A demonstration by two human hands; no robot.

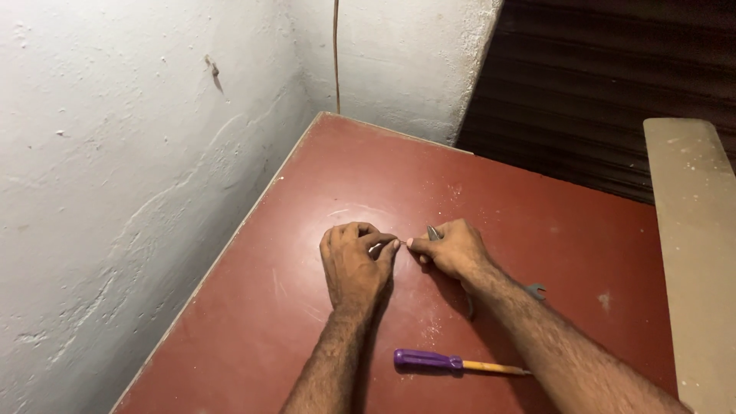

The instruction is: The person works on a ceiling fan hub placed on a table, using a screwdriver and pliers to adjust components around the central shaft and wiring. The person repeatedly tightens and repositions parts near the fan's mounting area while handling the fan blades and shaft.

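Wire [381, 246], thin, pale and probably light and springy, lies on the red bench [253, 322], best pinched near its ends. Left hand [354, 264] curls closed over it; right hand [454, 250] pinches its tip while gripping a grey metal tool [434, 232], kind unclear. Below: screwdriver [458, 363], purple handle. Right: spanner [535, 290], partly hidden.

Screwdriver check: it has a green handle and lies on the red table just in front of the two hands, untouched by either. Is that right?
Not quite. The screwdriver has a purple handle, not green, with a yellowish shaft. The head view shows the rest holds: it lies on the red table nearer the person than the left hand and the right hand, and neither hand touches it.
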